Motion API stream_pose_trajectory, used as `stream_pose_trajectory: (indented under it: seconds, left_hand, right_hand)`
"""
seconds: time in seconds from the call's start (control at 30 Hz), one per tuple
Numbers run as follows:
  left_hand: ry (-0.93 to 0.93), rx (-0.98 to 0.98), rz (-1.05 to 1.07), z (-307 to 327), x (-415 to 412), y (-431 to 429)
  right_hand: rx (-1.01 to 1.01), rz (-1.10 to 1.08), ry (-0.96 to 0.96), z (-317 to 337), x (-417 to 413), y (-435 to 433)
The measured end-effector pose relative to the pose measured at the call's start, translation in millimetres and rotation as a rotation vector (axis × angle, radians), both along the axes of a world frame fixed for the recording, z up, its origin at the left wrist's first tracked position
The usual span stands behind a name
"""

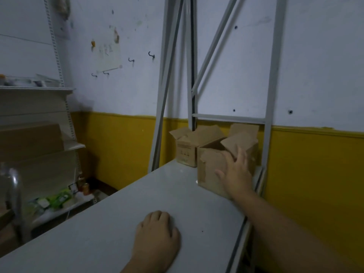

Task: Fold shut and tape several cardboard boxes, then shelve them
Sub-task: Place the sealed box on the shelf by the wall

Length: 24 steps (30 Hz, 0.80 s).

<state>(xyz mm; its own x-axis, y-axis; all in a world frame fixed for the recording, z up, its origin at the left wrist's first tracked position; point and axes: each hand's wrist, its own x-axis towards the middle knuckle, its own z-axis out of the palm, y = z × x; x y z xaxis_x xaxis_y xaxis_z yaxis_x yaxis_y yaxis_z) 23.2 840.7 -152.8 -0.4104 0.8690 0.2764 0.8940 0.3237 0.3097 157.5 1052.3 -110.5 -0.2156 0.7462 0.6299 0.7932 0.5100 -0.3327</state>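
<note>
The near box [209, 168] stands at the shelf's [122, 209] far right corner, its top flaps up and unfolded, with a strip of tape showing on its left front edge. The right hand [235, 174] lies flat against the side of this box that faces the person. Its fingers are spread and straight, pointing up toward the rim, and the thumb is held out to the left. It pinches nothing; palm and fingers only touch the cardboard. The bare right forearm reaches in from the lower right, crossing the shelf's right edge at a slant.

A second box [185, 152] stands just behind and to the left of the first, nearer the wall [118, 91]. Its flaps are also open, and there are printed marks on its front. Whether the two boxes touch cannot be told.

The left hand [157, 231] rests on the shelf near its front edge, back upward and fingers loosely bent, holding nothing. Its wrist comes up from the bottom of the view.

Grey rack uprights [272, 91] and slanted braces rise from the far corner against the white wall, which has a yellow band [122, 146] along its lower part. A few dark hooks [151, 55] are fixed to the wall. At the left stands another shelving unit [39, 95] with large cartons and small green packets.
</note>
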Motion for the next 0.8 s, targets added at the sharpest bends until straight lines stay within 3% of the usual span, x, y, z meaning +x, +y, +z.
stream_pose_trajectory:
  seconds: [0.2, 0.5, 0.67, 0.8]
  left_hand:
    - [0.032, 0.032, 0.048, -13.6, -5.8, 10.4]
    - [-0.017, 0.033, 0.039, -15.3, -8.1, 10.6]
    - [-0.061, -0.002, 0.017, -14.6, -10.1, 9.5]
    - [-0.093, -0.077, 0.019, -10.7, -10.3, 7.7]
  right_hand:
    - [-0.031, 0.021, -0.039, -0.3, -4.8, 76.2]
    - [-0.318, -0.214, -0.304, 13.6, -16.8, 121.5]
    - [-0.421, -0.228, -0.374, 26.5, -14.9, 96.9]
    - [-0.331, -0.202, -0.433, 9.0, -11.8, 18.5]
